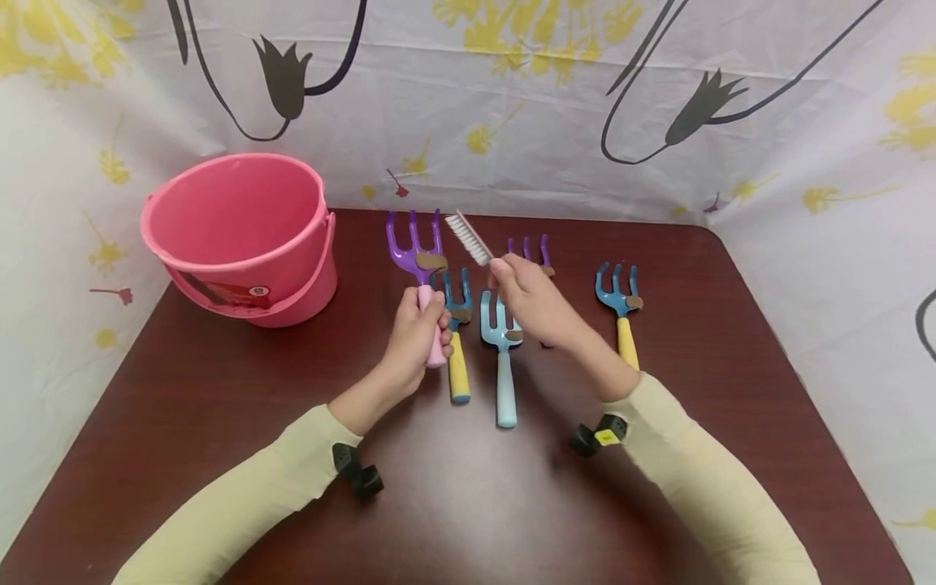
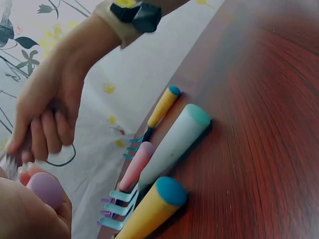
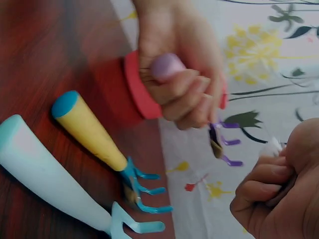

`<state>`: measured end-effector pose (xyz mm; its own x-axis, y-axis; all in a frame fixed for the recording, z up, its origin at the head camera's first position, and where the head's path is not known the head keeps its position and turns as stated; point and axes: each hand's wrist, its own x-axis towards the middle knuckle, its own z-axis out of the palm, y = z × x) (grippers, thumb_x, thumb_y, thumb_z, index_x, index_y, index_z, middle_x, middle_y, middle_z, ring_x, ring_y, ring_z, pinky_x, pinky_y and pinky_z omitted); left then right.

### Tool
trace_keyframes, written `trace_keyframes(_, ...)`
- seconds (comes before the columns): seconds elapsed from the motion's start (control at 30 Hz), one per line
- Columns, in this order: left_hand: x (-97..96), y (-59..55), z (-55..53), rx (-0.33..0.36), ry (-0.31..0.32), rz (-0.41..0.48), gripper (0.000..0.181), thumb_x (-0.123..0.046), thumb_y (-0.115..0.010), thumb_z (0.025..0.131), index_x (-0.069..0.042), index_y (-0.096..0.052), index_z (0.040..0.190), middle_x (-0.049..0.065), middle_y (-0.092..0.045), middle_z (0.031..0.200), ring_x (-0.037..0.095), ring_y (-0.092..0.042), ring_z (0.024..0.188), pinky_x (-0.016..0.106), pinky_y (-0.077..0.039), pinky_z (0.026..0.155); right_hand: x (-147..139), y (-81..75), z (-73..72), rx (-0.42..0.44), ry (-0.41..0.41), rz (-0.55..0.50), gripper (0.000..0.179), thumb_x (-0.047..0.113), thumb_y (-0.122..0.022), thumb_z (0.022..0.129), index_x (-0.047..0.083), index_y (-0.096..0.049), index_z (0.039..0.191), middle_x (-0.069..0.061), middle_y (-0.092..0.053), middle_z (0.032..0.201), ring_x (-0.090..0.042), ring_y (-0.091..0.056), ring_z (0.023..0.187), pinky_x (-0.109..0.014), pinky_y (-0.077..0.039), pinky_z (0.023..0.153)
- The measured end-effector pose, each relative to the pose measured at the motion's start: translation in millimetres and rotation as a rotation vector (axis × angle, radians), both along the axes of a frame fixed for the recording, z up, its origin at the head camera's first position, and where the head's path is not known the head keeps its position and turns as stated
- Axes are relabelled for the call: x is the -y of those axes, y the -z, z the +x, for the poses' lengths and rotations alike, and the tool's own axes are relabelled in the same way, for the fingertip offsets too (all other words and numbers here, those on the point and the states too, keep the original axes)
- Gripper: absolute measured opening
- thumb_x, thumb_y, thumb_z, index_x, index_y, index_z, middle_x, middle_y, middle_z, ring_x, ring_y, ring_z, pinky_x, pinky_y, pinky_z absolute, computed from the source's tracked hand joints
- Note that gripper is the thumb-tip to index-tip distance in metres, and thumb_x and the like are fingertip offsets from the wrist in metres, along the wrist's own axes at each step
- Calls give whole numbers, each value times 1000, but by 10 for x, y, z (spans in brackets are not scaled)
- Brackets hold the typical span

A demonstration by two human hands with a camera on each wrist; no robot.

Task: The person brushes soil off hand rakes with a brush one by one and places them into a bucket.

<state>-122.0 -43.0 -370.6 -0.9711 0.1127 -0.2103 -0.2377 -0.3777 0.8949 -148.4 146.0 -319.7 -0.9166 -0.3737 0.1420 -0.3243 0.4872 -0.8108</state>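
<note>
Sleeves [image 1: 249,487] reach between the table's side edges [image 1: 800,406], left hand [image 1: 413,329] curled round purple fork [image 1: 409,260], right hand [image 1: 530,296] pinching brush [image 1: 471,240].

Dark table [image 1: 468,504] (reddish): bucket [image 1: 292,282], forks [image 1: 506,390].

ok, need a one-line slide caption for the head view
Left hand grips a pink-handled, purple-tined hand fork; right hand holds a white-bristled brush; pink bucket at image left.

Pale glare on dark tabletop [image 1: 475,496], soft shadows; wrist views blurrier.
</note>
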Motion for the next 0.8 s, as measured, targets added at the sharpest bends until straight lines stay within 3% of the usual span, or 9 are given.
trace_keyframes(0.2, -117, 27, 13, 3, -2, 61, 11, -15, -44, 109, -11, -34, 107, 3, -38, 74, 9, -35, 51, 19, -33, 44, 256, 107, -3, -27, 109, 252, 37, 30, -33, 113, 3, -52, 96, -6, -51, 68, -21, -53, 56, -34, -42, 49)
trace_keyframes(0.3, -139, 16, 26, -6, 1, 102, 11, -16, -44, 110, -12, -34, 107, 2, -37, 73, 8, -34, 50, 18, -31, 43, 312, 122, 20, -50, 137, 325, 36, 30, -34, 112, 4, -50, 94, -7, -50, 71, -21, -53, 59, -34, -44, 51)
trace_keyframes(0.63, -148, -26, 51, 4, 53, 107, 10, -13, -40, 110, -13, -32, 105, 1, -34, 70, 5, -30, 48, 17, -28, 41, 465, 73, 43, -5, 154, 419, 36, 31, -33, 112, 5, -48, 92, -7, -46, 68, -25, -54, 60, -35, -44, 50)
trace_keyframes(0.8, -161, 0, 45, 15, 46, 120, 9, -14, -40, 110, -13, -32, 106, 1, -35, 71, 5, -31, 47, 17, -28, 41, 515, 90, 39, 37, 137, 395, 36, 28, -32, 113, 4, -50, 93, -8, -47, 71, -24, -52, 60, -33, -42, 49)
